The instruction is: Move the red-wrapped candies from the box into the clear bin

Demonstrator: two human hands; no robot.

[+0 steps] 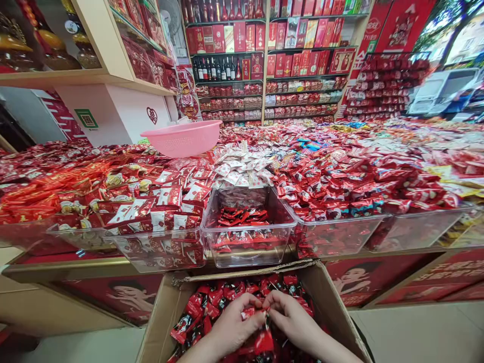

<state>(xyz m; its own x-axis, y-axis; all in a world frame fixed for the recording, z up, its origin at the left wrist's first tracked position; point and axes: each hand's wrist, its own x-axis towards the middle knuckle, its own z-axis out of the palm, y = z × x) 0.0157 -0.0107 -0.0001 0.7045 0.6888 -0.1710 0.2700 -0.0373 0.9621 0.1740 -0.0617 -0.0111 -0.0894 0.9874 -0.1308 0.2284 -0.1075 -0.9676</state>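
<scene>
Both hands are over an open cardboard box [333, 297] filled with red and black wrapped candies [212, 310]. My left hand [240, 322] has its fingers curled round a small red packet [248, 313]. Close beside it on the right, my right hand [289, 315] pinches at the same spot, its fingertips nearly touching those of the left. A red wrapper [263, 342] shows just below the fingertips. Behind the box stands a clear plastic bin [249, 247], partly filled with small red packets [244, 217].
Clear bins heaped with wrapped sweets line the counter on both sides, such as the right bin [340, 234]. A pink basket [183, 138] rests on the sweets at the back left. White packets [244, 166] lie behind the middle bin. Shelves [264, 50] of boxes and bottles stand behind.
</scene>
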